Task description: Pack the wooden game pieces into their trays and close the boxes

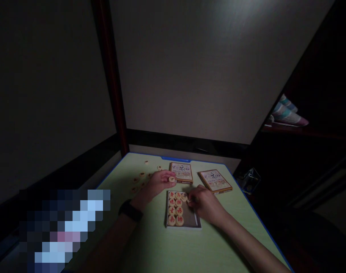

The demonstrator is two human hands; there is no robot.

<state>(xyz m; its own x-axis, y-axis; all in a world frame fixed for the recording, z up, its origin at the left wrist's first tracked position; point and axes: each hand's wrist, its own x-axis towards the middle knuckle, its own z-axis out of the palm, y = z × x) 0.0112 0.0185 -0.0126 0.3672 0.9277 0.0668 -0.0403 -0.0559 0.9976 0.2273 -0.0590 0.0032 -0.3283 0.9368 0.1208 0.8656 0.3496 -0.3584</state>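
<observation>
My left hand (159, 182), with a dark band at its wrist, pinches a round wooden Chinese chess piece (172, 179) above the table. Below it lies a shallow open box (191, 220) where several pieces with red characters (179, 211) stand face up in rows, mostly along its left side. The fingers of my right hand (203, 203) are closed at the box's upper right. A pale chess piece (189, 201) shows partly at those fingertips, beside a piece with a dark character (184, 196). The fingers hide part of that corner.
Loose chess pieces (142, 174) lie scattered on the green table (144, 246), left of and behind my left hand. Two printed Chinese chess box lids (181, 171) (215, 180) rest farther back. A wall (184, 94) rises behind the table, and striped fabric (288, 112) sits at right.
</observation>
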